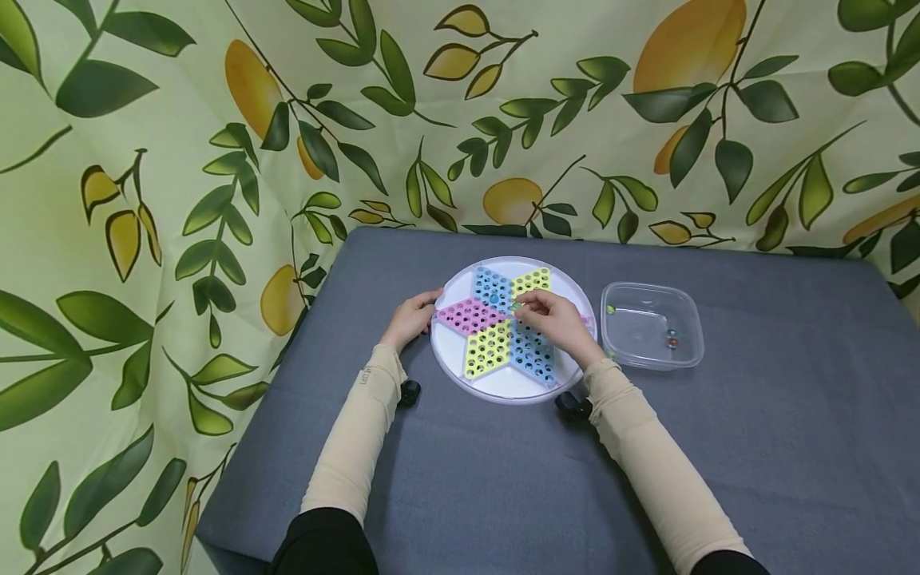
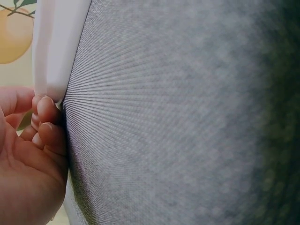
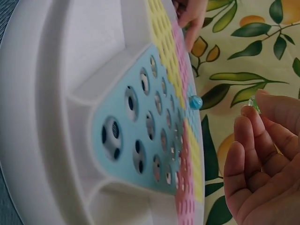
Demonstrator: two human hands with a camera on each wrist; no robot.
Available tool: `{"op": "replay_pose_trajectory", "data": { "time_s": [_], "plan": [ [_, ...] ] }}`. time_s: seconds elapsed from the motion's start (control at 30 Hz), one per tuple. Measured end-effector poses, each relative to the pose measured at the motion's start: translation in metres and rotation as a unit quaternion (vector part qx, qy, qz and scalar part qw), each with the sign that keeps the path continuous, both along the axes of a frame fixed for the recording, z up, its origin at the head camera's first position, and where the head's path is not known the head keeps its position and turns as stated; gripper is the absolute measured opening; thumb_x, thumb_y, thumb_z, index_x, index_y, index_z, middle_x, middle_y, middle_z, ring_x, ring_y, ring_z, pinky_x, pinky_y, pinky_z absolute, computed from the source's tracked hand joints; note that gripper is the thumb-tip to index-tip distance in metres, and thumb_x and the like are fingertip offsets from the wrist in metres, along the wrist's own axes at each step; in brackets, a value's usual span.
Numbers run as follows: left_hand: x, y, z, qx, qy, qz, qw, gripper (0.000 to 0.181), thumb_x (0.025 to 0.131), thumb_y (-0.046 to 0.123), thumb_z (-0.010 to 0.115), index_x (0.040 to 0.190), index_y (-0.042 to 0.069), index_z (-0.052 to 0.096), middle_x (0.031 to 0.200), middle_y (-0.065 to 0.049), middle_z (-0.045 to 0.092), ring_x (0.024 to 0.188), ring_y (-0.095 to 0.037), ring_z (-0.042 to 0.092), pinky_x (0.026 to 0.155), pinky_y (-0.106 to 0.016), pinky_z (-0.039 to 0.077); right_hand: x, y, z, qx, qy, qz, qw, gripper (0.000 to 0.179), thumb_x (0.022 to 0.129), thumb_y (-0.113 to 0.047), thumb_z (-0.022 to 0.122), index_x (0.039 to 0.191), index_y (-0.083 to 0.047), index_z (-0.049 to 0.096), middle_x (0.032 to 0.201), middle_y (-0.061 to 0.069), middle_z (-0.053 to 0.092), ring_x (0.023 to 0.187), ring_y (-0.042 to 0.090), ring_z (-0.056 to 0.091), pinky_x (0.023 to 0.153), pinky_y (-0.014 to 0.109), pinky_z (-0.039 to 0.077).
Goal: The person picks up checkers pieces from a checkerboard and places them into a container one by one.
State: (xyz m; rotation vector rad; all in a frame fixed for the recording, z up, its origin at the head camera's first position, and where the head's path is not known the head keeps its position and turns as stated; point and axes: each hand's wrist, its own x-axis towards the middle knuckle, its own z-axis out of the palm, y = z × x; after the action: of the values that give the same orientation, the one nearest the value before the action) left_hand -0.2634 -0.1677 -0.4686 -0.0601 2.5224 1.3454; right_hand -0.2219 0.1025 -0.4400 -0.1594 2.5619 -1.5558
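A round white Chinese checkers board [image 1: 460, 283] lies on the table, its star of holes coloured blue, yellow and pink. My left hand [image 1: 412, 319] grips its left rim, with the thumb and curled fingertips at the edge in the left wrist view. Over the middle of the star is my right hand [image 1: 557, 319], pinching a green marble [image 3: 253, 104] between thumb and fingertip. One blue marble [image 3: 195, 102] sits on the board, in the upper blue section in the head view. Part of the board's right side is hidden beneath the right hand.
To the right of the board stands a clear plastic container [image 1: 640, 327], with a green marble [image 1: 610, 309] at its left and a few others [image 1: 672, 342] at its right. Grey cloth [image 1: 489, 479] covers the table. Behind hangs a leaf-and-fruit patterned curtain [image 1: 431, 144].
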Motion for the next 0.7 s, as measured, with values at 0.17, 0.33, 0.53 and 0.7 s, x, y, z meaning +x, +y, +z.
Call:
{"op": "replay_pose_trajectory", "data": {
  "time_s": [0.17,0.33,0.53,0.7],
  "plan": [
    [0.0,0.0,-0.001,-0.002,0.004,0.0,1.0,0.042,0.096,0.022,0.041,0.137,0.028,0.048,0.089,-0.007,0.058,0.063,-0.011,0.048,0.06,-0.023,0.041,0.004,0.007,0.005,0.001,0.0,-0.004,1.0,0.03,0.087,-0.023,0.063,0.114,-0.009,0.062,0.098,0.01,0.063,0.082,0.015,0.057,0.069,0.023,0.048],
    [-0.001,0.0,-0.002,-0.003,0.007,0.001,1.0,0.042,0.095,0.022,0.042,0.137,0.028,0.049,0.083,-0.006,0.056,0.062,-0.011,0.048,0.059,-0.022,0.041,0.006,0.016,0.006,0.011,0.008,-0.014,0.9998,0.031,0.089,-0.025,0.062,0.115,-0.01,0.062,0.099,0.009,0.062,0.085,0.016,0.055,0.073,0.024,0.045],
    [-0.001,0.0,-0.002,-0.001,0.007,0.001,1.0,0.042,0.095,0.022,0.042,0.137,0.028,0.048,0.081,-0.004,0.055,0.061,-0.01,0.047,0.059,-0.023,0.04,0.01,0.025,0.004,0.015,0.014,-0.028,0.9994,0.032,0.089,-0.027,0.062,0.115,-0.01,0.063,0.1,0.009,0.062,0.083,0.011,0.055,0.073,0.022,0.045],
    [-0.001,0.0,-0.002,0.0,0.005,0.002,1.0,0.042,0.095,0.022,0.042,0.137,0.029,0.048,0.08,-0.005,0.054,0.06,-0.011,0.047,0.059,-0.023,0.04,0.012,0.03,0.005,0.008,0.029,-0.037,0.9988,0.032,0.089,-0.025,0.062,0.116,-0.007,0.062,0.099,0.011,0.062,0.081,0.008,0.054,0.071,0.018,0.044]
  ]
}}
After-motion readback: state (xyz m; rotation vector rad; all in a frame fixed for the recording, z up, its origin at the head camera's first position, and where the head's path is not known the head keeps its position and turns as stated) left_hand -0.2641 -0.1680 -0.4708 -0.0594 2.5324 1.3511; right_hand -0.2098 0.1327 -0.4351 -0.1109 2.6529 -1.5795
